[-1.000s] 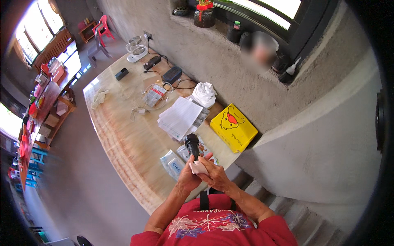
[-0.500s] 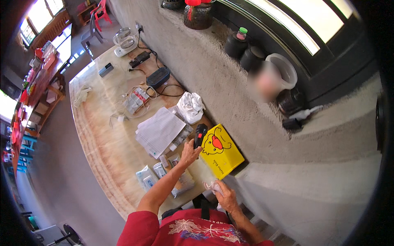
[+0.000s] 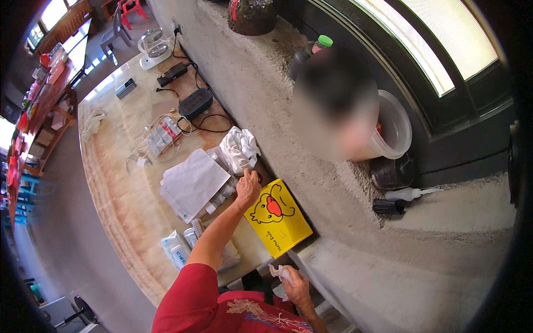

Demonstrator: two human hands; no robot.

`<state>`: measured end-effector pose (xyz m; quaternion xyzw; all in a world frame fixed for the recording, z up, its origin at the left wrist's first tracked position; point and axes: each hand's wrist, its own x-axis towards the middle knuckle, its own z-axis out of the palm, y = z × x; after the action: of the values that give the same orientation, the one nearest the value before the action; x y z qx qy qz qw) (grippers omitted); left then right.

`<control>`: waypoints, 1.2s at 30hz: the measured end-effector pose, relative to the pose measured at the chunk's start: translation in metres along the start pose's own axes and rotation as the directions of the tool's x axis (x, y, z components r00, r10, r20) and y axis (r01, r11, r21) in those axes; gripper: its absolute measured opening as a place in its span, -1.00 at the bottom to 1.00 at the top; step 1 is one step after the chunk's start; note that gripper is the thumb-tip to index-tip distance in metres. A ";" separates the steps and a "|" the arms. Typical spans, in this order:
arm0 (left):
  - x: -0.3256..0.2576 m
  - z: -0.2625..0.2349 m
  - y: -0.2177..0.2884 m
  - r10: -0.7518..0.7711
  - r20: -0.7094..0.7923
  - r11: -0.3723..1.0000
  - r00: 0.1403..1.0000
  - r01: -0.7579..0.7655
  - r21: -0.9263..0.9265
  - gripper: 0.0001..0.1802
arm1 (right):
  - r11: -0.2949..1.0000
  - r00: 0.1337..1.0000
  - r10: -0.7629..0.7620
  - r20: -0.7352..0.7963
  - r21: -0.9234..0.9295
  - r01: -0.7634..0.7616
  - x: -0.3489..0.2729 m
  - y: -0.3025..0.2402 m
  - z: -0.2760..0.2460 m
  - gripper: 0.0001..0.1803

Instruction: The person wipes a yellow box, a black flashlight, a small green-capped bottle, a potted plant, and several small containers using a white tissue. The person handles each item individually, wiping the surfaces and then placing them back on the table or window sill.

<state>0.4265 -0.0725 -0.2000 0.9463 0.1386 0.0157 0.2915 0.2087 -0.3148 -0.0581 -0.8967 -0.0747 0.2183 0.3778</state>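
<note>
My left hand (image 3: 249,188) reaches over the table to the spot between the yellow box and the bundled white cloth (image 3: 240,150). Its fingers are curled around a black handheld device (image 3: 260,177), most of which the hand hides. The yellow box (image 3: 280,219), with a cartoon duck on it, lies just right of that hand, at the table's wall-side edge. Low in front of my body, my right hand (image 3: 297,288) is closed on a crumpled pale tissue (image 3: 281,273), which sticks out past the fingers.
Papers (image 3: 194,183) and plastic packs (image 3: 176,250) lie left of my left arm. Farther along are a power strip with cords (image 3: 162,137), a black case (image 3: 195,103) and a glass kettle (image 3: 154,44). A rough ledge on the right carries a translucent tub (image 3: 397,127) and dark jars.
My left hand has moved farther up the table, toward the white cloth, with the black device now mostly hidden. My right hand keeps the tissue, slightly lower. The view has shifted.
</note>
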 end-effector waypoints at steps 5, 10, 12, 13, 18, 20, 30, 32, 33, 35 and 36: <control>0.009 0.007 0.003 0.008 0.038 0.999 0.999 -0.009 0.040 -0.70 | 0.999 1.000 0.013 -0.015 0.045 -0.012 0.003 0.000 -0.004 -0.56; 0.022 0.009 0.013 -0.005 0.054 0.999 0.999 0.004 0.033 -0.60 | 0.998 0.999 0.053 0.004 0.017 -0.053 0.008 -0.005 -0.009 -0.57; 0.025 0.007 0.016 0.008 0.064 1.000 0.998 -0.009 0.010 -0.45 | 1.000 0.999 0.011 -0.036 -0.013 -0.011 0.008 0.002 -0.007 -0.56; 0.026 0.005 0.017 0.011 0.052 1.000 0.999 -0.010 -0.006 -0.41 | 1.000 0.999 -0.009 -0.054 -0.028 0.008 0.009 0.005 -0.006 -0.55; 0.021 0.002 0.015 -0.035 0.093 0.993 0.995 0.045 -0.109 -0.26 | 0.999 0.997 -0.034 -0.064 -0.025 0.033 0.007 0.005 -0.005 -0.54; 0.015 0.003 0.007 0.015 0.086 0.989 0.996 -0.002 -0.148 -0.21 | 0.999 0.998 -0.030 -0.052 -0.024 0.028 0.006 0.004 -0.003 -0.55; 0.032 -0.111 0.079 0.091 -0.665 0.806 0.742 -0.447 -0.389 -0.44 | 0.992 0.992 -0.124 -0.030 -0.036 0.123 -0.003 0.008 -0.001 -0.51; 0.054 -0.155 0.104 0.112 -0.700 0.754 0.705 -0.519 -0.402 -0.44 | 0.994 0.994 -0.106 -0.007 -0.021 0.106 -0.004 0.005 -0.002 -0.50; 0.062 -0.178 0.121 0.113 -0.682 0.722 0.723 -0.531 -0.444 -0.41 | 0.995 0.995 -0.095 0.001 -0.015 0.095 -0.006 0.004 -0.004 -0.50; 0.084 -0.216 0.143 0.223 -0.678 0.677 0.701 -0.612 -0.410 -0.31 | 0.992 0.994 -0.103 0.026 -0.066 0.104 -0.005 0.008 -0.005 -0.49; 0.094 -0.227 0.152 0.289 -0.637 0.656 0.715 -0.632 -0.412 -0.27 | 0.993 0.996 -0.081 0.031 -0.083 0.084 -0.007 0.003 -0.007 -0.48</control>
<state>0.5303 -0.0435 0.0679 0.7623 -0.0568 0.3896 0.5137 0.2053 -0.3231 -0.0537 -0.9048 -0.1260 0.2115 0.3475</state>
